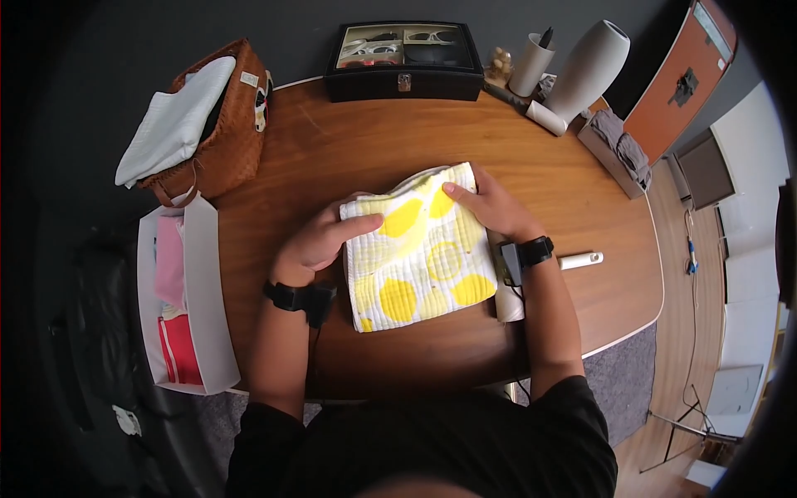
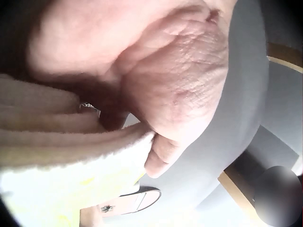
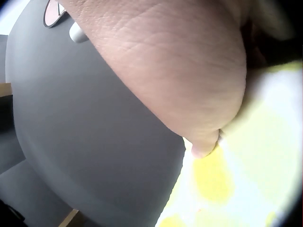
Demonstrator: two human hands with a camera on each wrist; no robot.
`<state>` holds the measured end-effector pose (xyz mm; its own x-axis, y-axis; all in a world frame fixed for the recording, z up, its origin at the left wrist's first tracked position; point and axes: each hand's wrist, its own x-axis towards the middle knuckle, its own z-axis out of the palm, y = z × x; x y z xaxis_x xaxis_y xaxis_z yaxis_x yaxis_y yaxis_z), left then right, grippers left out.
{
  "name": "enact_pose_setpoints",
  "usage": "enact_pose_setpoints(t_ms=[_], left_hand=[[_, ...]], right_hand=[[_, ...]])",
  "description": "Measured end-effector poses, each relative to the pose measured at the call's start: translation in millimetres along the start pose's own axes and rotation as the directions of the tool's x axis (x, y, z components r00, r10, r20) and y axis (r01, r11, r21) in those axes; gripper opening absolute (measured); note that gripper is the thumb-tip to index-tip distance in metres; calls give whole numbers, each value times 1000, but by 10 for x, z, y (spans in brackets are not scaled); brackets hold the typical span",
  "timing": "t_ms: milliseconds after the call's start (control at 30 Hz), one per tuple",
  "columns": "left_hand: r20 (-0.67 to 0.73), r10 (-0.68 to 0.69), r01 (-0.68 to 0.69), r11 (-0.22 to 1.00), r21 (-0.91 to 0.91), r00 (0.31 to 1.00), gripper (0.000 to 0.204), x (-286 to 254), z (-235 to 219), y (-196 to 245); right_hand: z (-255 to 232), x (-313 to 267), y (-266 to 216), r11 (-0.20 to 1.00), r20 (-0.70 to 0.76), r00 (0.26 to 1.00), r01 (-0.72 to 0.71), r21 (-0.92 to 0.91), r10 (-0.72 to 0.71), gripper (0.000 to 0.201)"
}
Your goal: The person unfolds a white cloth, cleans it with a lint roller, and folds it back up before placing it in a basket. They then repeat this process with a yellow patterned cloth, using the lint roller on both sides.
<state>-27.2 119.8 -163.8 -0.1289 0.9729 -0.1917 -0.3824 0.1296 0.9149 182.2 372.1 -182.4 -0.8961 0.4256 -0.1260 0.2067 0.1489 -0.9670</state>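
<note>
A folded white towel (image 1: 423,266) with a yellow fruit-like print is held up over the middle of the table in the head view. My left hand (image 1: 322,239) grips its left edge, thumb across the front and the other fingers behind it. On the opposite side my right hand (image 1: 501,209) pinches the upper right edge, its thumb on the print. Stacked layers of the towel (image 2: 57,142) show at the left palm in the left wrist view. In the right wrist view, the right thumb (image 3: 204,144) presses on the printed face. The fingers behind the towel are hidden.
On the wooden table (image 1: 307,133) a woven basket (image 1: 237,141) holds white cloth. A white bin (image 1: 212,307) with folded fabrics is at the left. A glasses case (image 1: 404,62) stands at the back; a hair dryer (image 1: 581,75) and grey box (image 1: 610,153) are at the right.
</note>
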Motion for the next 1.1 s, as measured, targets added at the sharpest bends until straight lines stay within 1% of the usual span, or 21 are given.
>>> enact_pose_setpoints(t_ms=[67, 167, 300, 367, 467, 500, 567, 667, 700, 767, 867, 900, 933, 1000, 1100], left_hand=[[-27, 13, -13, 1000, -9, 1000, 48, -6, 16, -25], [60, -55, 56, 998, -15, 997, 50, -10, -64, -51], [41, -116, 119, 989, -82, 992, 48, 45, -158, -146], [24, -130, 132, 988, -85, 991, 49, 52, -169, -152], [41, -169, 169, 985, -15, 985, 49, 48, -150, -142], [48, -182, 178, 980, 88, 982, 49, 43, -133, -122], [57, -211, 187, 939, 289, 976, 49, 24, -94, -76], [69, -253, 213, 908, 361, 965, 57, 15, -103, -10], [43, -221, 188, 905, 382, 974, 55, 8, -126, -23], [-5, -153, 140, 894, 426, 988, 53, 5, -181, -80], [-189, -104, 187, 847, 498, 976, 49, 57, -200, -89], [-218, -25, 143, 823, 549, 976, 44, 61, -212, -156], [-232, 69, 82, 807, 584, 970, 43, 73, -220, -203], [-250, 252, -30, 756, 654, 935, 41, 81, -200, -262], [-290, 314, 13, 657, 754, 904, 43, -6, -122, -270]], right_hand=[[-13, 15, 56, 1000, -12, 1000, 18, 14, -18, 59], [-40, -2, 78, 999, -2, 1000, 31, 32, -31, 56], [-72, -29, 82, 994, 3, 999, 38, 104, -38, 47], [-100, -41, 49, 995, 18, 997, 68, 76, -70, 43], [-117, -32, 93, 989, 43, 990, 130, 65, -133, 41], [-121, -25, 104, 986, 51, 986, 155, 65, -158, 41], [-125, -34, 95, 985, 63, 986, 151, 82, -157, 41], [-143, -32, 100, 987, 78, 986, 140, 77, -146, 45], [-143, -32, 96, 988, 82, 986, 137, 71, -142, 47], [-110, -43, 39, 988, 33, 988, 146, 57, -148, 54], [-94, -36, 24, 989, -21, 989, 147, -17, -147, 62], [-93, -19, 31, 988, -34, 989, 144, -51, -146, 64], [-93, -1, 61, 983, -41, 986, 160, -95, -165, 63], [-89, 22, 128, 965, -50, 979, 188, -182, -200, 62], [-63, 36, 165, 961, -38, 985, 157, -226, -170, 66]])
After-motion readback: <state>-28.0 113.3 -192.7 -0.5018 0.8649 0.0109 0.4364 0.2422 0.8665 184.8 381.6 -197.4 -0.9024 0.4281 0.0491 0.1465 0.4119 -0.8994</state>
